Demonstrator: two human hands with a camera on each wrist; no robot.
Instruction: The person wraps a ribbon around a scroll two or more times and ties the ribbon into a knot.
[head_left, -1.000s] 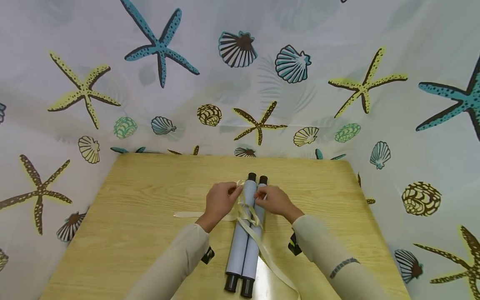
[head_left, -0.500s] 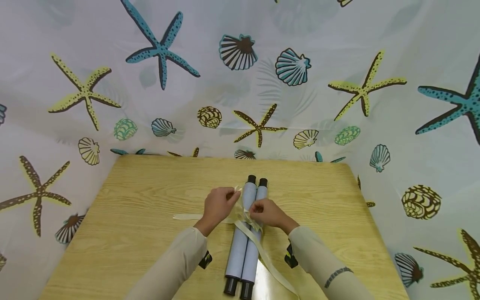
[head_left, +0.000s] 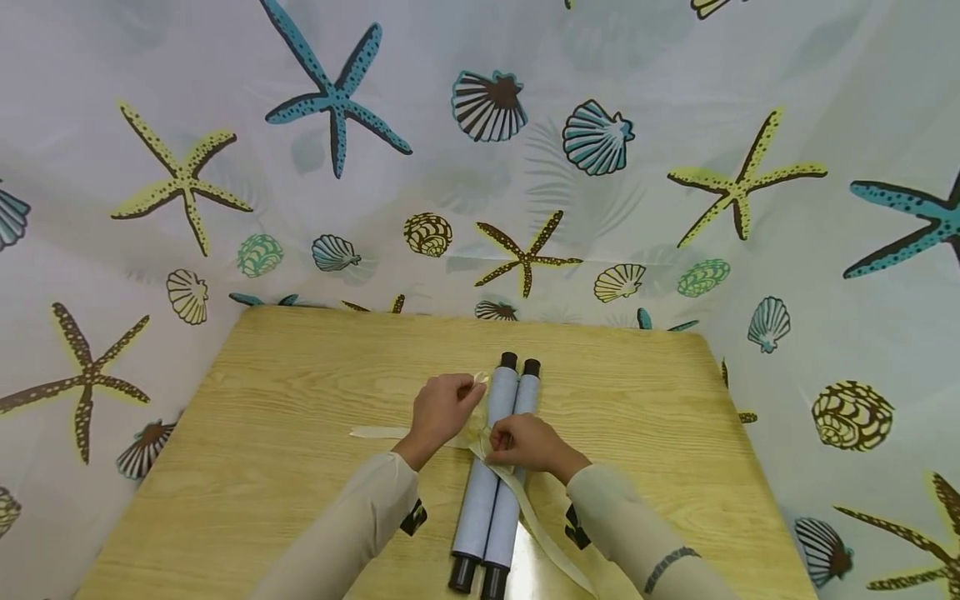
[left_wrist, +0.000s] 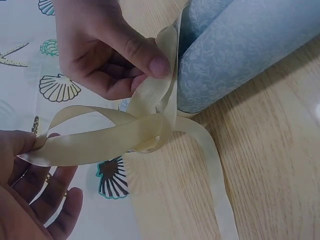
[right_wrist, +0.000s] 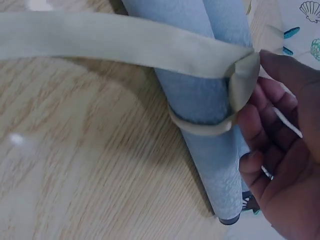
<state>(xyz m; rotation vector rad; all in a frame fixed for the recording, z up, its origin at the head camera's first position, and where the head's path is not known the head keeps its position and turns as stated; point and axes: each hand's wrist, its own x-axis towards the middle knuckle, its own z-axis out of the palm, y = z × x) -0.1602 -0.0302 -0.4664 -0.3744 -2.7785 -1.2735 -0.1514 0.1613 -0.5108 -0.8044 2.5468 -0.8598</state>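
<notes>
Two pale blue patterned rolls [head_left: 475,512] with black end caps lie side by side on the wooden table. A cream ribbon [left_wrist: 95,145] wraps round them, with loops and a knot near their middle. My left hand [head_left: 444,410], left of the rolls, pinches the end of a ribbon loop between thumb and fingers and draws it away from the knot. Over the rolls, my right hand [head_left: 531,444] pinches the ribbon at the knot, its thumb pressing on a fold in the left wrist view. In the right wrist view, the right hand [right_wrist: 285,115] hides part of the knot.
One ribbon tail [head_left: 367,432] stretches left across the table [head_left: 285,483]; another runs toward the near edge. A white curtain [head_left: 420,50] printed with starfish and shells stands behind the table and along both sides.
My right hand has moved toward me and a little left along the rolls, onto the ribbon at the knot. The left hand still holds the loop in nearly the same place.
</notes>
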